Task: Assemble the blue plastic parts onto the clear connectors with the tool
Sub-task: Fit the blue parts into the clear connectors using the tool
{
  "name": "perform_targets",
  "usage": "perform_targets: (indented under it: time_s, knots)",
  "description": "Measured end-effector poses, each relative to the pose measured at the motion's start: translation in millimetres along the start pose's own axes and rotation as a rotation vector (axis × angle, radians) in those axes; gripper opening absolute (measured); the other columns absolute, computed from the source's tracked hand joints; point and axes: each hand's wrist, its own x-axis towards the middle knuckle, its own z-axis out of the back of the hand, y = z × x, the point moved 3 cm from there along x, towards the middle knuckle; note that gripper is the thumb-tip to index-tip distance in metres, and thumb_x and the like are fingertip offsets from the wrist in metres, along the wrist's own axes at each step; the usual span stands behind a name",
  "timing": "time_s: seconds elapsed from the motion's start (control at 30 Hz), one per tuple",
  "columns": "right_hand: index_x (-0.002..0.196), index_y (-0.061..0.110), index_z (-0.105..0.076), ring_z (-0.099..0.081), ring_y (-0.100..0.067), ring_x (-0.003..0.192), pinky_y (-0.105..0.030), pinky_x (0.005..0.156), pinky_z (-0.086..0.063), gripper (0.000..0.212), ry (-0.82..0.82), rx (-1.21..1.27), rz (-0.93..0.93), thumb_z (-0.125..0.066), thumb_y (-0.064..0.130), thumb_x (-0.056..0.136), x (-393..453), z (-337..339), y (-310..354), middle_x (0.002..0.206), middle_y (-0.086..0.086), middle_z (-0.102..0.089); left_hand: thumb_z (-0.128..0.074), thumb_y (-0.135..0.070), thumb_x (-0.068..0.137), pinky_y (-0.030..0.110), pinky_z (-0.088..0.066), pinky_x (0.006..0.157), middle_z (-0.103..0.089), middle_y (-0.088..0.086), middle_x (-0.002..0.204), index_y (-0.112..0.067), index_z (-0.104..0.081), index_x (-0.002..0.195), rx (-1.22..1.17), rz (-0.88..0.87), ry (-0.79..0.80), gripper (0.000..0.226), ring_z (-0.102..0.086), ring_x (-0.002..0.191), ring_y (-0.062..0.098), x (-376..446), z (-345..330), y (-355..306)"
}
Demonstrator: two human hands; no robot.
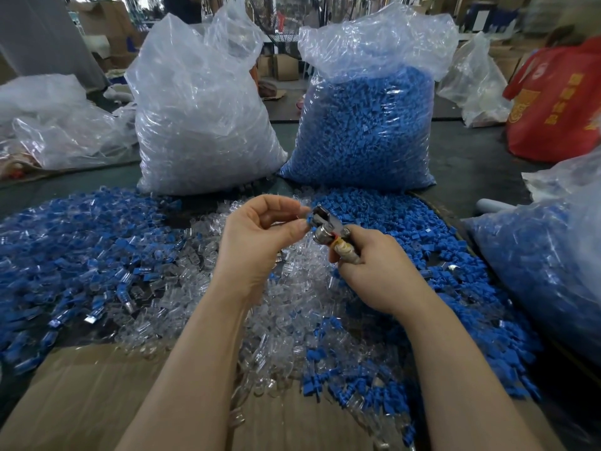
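My right hand (374, 271) grips a small metal tool (327, 227) by its taped handle, above the middle of the table. My left hand (257, 242) pinches a small blue part (310, 219) between thumb and forefinger at the tool's head. Whether a clear connector is in that pinch I cannot tell. Loose clear connectors (292, 307) lie heaped under both hands. A pile of loose blue parts (406, 229) spreads to the right. On the left lies a pile of joined blue-and-clear pieces (81, 255).
Two tall plastic bags stand behind the piles: one of clear connectors (201, 125), one of blue parts (367, 131). Another bag of blue-and-clear pieces (546, 271) sits at the right edge. Cardboard (97, 402) covers the table's near side. A red bag (559, 102) stands far right.
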Motion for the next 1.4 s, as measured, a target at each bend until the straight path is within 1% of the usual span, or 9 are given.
perform_targets:
  time_s: [0.3, 0.53, 0.8, 0.9, 1.0, 1.07, 1.17, 1.3, 1.4]
  knots:
    - [0.083, 0.027, -0.049, -0.052, -0.018, 0.067, -0.037, 0.055, -0.042, 0.007, -0.058, -0.09, 0.013, -0.053, 0.022, 0.082, 3, -5, -5, 0.071, 0.006, -0.057, -0.073, 0.0, 0.075, 0.026, -0.059, 0.08, -0.076, 0.004, 0.094, -0.012, -0.072, 0.101, -0.112, 0.139, -0.019, 0.028, -0.072, 0.091, 0.018, 1, 8, 5]
    - [0.084, 0.027, -0.044, -0.046, -0.016, 0.059, -0.031, 0.048, -0.026, 0.01, -0.243, -0.309, -0.163, -0.052, 0.03, 0.088, 4, 9, -23, 0.068, 0.005, -0.052, -0.069, -0.019, 0.082, 0.024, -0.06, 0.071, -0.073, 0.004, 0.081, -0.008, -0.067, 0.094, -0.822, 0.384, -0.484, 0.017, -0.073, 0.072, 0.012, 7, 72, 18]
    - [0.093, 0.018, -0.048, -0.036, -0.017, 0.054, -0.028, 0.047, -0.024, 0.011, -0.274, -0.51, -0.497, -0.053, 0.027, 0.09, -2, 17, -42, 0.069, 0.0, -0.043, -0.052, -0.013, 0.101, 0.027, -0.06, 0.06, -0.074, 0.011, 0.095, -0.004, -0.061, 0.113, -1.238, 0.271, -0.896, 0.018, -0.075, 0.084, 0.017, -4, 128, 27]
    - [0.094, 0.018, -0.048, -0.033, -0.017, 0.054, -0.029, 0.051, -0.029, 0.013, -0.254, -0.524, -0.54, -0.056, 0.027, 0.089, -2, 18, -44, 0.076, -0.001, -0.044, -0.042, -0.016, 0.105, 0.03, -0.058, 0.059, -0.064, 0.016, 0.117, -0.005, -0.045, 0.14, -1.256, 0.156, -0.92, 0.037, -0.07, 0.099, 0.023, -5, 138, 27]
    - [0.097, 0.018, -0.048, -0.032, -0.018, 0.055, -0.031, 0.056, -0.033, 0.015, -0.22, -0.544, -0.555, -0.056, 0.028, 0.09, -1, 16, -45, 0.094, -0.006, -0.05, -0.048, -0.022, 0.103, 0.032, -0.058, 0.063, -0.065, 0.021, 0.113, 0.004, -0.045, 0.131, -1.272, 0.101, -0.859, 0.039, -0.069, 0.097, 0.026, -4, 135, 23]
    - [0.097, 0.019, -0.046, -0.033, -0.018, 0.055, -0.031, 0.055, -0.032, 0.017, -0.182, -0.556, -0.56, -0.057, 0.03, 0.089, -1, 13, -45, 0.108, -0.007, -0.052, -0.052, -0.024, 0.101, 0.028, -0.059, 0.067, -0.071, 0.015, 0.102, 0.003, -0.054, 0.113, -1.161, 0.13, -0.761, 0.03, -0.073, 0.09, 0.021, -2, 128, 17]
    - [0.094, 0.021, -0.041, -0.036, -0.019, 0.057, -0.031, 0.055, -0.031, 0.022, -0.127, -0.569, -0.562, -0.059, 0.031, 0.088, -1, 10, -46, 0.117, -0.006, -0.049, -0.06, -0.022, 0.095, 0.021, -0.055, 0.071, -0.075, -0.001, 0.089, -0.013, -0.067, 0.097, -0.647, 0.261, -0.532, 0.012, -0.071, 0.077, 0.007, 4, 105, 9]
    - [0.095, 0.022, -0.04, -0.043, -0.025, 0.068, -0.033, 0.06, -0.036, 0.022, -0.093, -0.571, -0.54, -0.059, 0.03, 0.087, 1, 8, -45, 0.114, -0.005, -0.051, -0.069, -0.019, 0.089, 0.023, -0.047, 0.072, -0.074, -0.006, 0.093, -0.025, -0.071, 0.097, 0.26, 0.306, -0.188, 0.011, -0.066, 0.087, 0.01, 4, 66, 7]
    - [0.099, 0.021, -0.045, -0.042, -0.024, 0.067, -0.033, 0.059, -0.034, 0.019, -0.099, -0.572, -0.512, -0.059, 0.03, 0.088, 1, 7, -44, 0.114, -0.005, -0.051, -0.069, -0.017, 0.089, 0.019, -0.044, 0.073, -0.068, -0.014, 0.091, -0.028, -0.071, 0.099, 0.667, 0.241, -0.02, 0.015, -0.062, 0.084, 0.001, 3, 42, 14]
